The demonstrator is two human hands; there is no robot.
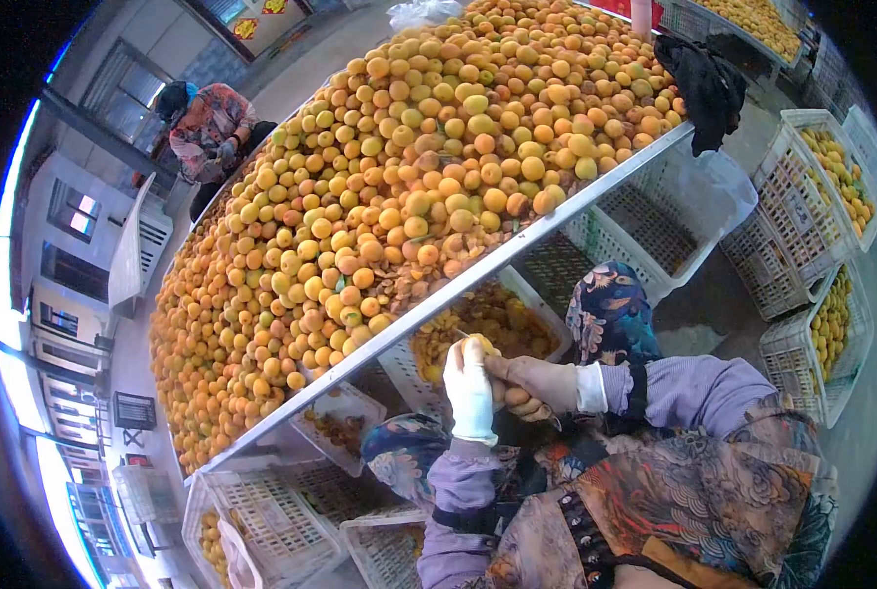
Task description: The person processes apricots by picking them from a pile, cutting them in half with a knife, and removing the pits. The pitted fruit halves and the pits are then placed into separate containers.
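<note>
My left hand (pixel 471 395), in a white glove, has its fingers closed round a yellow-orange apricot (pixel 485 344). My right hand (pixel 535 385) touches it from the right, fingers curled; what lies inside them is hidden. A thin, dark sliver shows near the left fingertips, too small to name. Both hands are above a white crate (pixel 399 371) holding opened apricot pieces (pixel 497 314). Beyond them, whole apricots (pixel 389 187) are heaped on a large table with a metal edge (pixel 547 221).
Crates stand beneath the table, including an emptier one (pixel 645 226). Stacked crates of apricots (pixel 802 211) are at the right, with others (pixel 272 520) lower left. A black cloth (pixel 704 88) hangs over the table corner. Another person (pixel 213 133) sits beyond the heap.
</note>
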